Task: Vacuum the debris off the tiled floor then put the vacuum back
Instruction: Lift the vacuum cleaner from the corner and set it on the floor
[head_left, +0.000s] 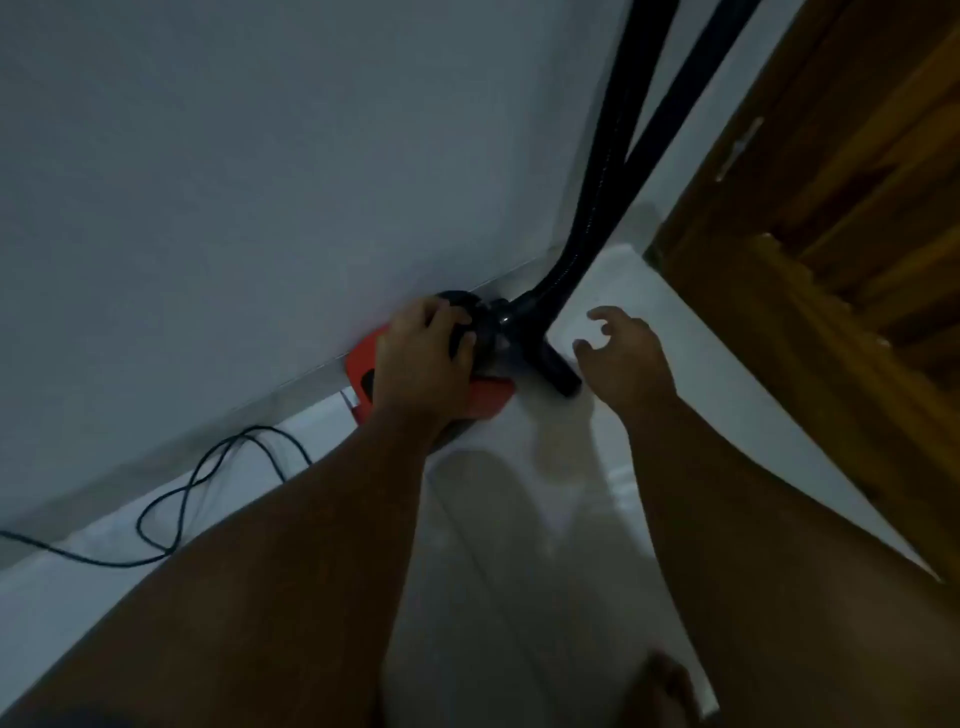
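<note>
A small red and black vacuum (485, 397) sits on the white tiled floor (519, 545) against the grey wall. My left hand (423, 358) is closed over its black top, covering most of the body. From the vacuum's front a black hose (592, 218) climbs up and out of the top of the frame, with a second black tube beside it. A short black nozzle stub (560, 371) pokes out at the base. My right hand (623, 353) hovers just right of that stub, fingers curled apart, touching nothing.
A black power cord (192, 488) loops on the floor along the wall at left. A wooden door (831, 208) stands at the right. My bare foot (660, 691) shows at the bottom. The picture is dim and blurred.
</note>
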